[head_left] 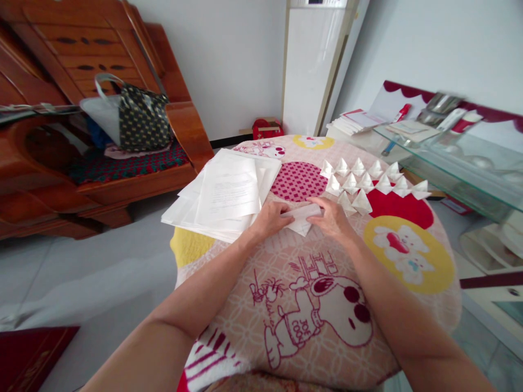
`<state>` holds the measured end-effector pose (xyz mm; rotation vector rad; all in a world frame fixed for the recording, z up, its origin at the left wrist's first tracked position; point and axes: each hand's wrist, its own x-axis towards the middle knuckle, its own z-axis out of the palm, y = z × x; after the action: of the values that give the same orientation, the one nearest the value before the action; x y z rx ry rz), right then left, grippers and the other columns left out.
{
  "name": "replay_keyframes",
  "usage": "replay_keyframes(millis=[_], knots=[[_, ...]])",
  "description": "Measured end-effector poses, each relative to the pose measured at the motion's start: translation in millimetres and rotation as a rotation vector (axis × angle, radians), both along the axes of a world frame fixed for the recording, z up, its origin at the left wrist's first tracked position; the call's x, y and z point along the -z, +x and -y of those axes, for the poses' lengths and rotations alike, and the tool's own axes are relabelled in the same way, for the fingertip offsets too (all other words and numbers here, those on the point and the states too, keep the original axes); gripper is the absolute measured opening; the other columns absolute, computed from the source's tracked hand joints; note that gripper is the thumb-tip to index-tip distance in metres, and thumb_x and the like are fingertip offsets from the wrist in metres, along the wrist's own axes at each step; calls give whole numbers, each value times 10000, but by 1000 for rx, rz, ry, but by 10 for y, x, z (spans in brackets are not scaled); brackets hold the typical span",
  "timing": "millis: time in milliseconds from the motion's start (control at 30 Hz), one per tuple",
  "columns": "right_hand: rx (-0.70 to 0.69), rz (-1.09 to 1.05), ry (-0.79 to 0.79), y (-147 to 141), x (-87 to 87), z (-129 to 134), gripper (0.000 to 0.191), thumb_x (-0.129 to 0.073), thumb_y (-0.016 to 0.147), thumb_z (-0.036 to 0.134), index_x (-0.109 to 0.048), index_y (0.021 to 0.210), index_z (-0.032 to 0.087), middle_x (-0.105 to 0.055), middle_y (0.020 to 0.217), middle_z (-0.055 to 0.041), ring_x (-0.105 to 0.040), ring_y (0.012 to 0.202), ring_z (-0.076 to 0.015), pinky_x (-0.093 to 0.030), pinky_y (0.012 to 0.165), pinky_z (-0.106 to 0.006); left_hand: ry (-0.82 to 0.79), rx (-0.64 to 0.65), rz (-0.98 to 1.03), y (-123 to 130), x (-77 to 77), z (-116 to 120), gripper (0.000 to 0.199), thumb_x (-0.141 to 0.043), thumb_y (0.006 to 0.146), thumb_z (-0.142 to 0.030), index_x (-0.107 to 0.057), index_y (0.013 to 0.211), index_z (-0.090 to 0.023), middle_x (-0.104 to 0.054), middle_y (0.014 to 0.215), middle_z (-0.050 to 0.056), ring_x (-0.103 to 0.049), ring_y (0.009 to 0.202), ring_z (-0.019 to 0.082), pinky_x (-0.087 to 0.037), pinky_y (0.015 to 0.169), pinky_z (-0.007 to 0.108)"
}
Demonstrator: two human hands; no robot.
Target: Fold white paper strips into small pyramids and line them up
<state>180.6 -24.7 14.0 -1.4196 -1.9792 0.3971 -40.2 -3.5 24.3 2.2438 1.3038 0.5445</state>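
A partly folded white paper (301,219) lies over the patterned tablecloth, with a flat band along its top and a point toward me. My left hand (271,219) has its fingers closed on the paper's left end. At the right end my right hand (330,219) grips it between thumb and fingers. Left of my hands is a pile of loose white sheets (231,190), the top one printed. Several folded paper boats (358,167) stand in rows beyond my right hand, the closest one (362,202) near its knuckles.
A wooden bench (134,179) with a dark patterned bag (145,120) is at the left. On the right a glass shelf (449,163) holds bowls and papers, close to the round table's edge (456,272). A white cabinet (312,65) stands behind.
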Motion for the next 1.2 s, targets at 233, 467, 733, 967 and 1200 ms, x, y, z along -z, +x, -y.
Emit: replay_keyframes(millis=[233,467,733,967,1200], knots=[[22,-7,135,69,-236,100,123,-630,857,159,-744,858,203,-747,876,-72,-686,887,-245,-527,856,-371,437,62,62,-36,-50,104,194,-533,998,-221,-693,909,-159,-686,891,70,-622,878,172,-487,818,289],[-93,443,167,-9,-252,223,236,-531,809,23,-697,803,191,-674,879,-100,-585,945,-271,-445,885,-391,529,302,-203,-71,-76,157,266,-430,1018,-173,-682,932,-165,-672,922,82,-602,886,192,-469,803,317],[-287,608,-39,-51,-144,405,244,-542,866,2,-651,740,180,-617,831,-63,-544,791,-187,-382,740,-319,297,518,-326,-65,-79,202,118,-587,846,-115,-661,925,-163,-672,942,69,-629,869,194,-462,731,303],[-340,534,-94,-83,-131,420,254,-527,856,13,-642,702,179,-622,801,-56,-560,760,-177,-394,708,-307,153,498,-307,-113,-100,206,125,-652,829,-135,-697,937,-177,-712,947,51,-650,870,175,-453,754,274],[-369,384,-219,-44,-221,344,263,-550,830,27,-695,681,188,-681,790,-54,-607,770,-179,-426,728,-302,55,441,-251,-119,-95,172,107,-633,851,-155,-723,908,-164,-742,884,33,-633,764,143,-430,712,252]])
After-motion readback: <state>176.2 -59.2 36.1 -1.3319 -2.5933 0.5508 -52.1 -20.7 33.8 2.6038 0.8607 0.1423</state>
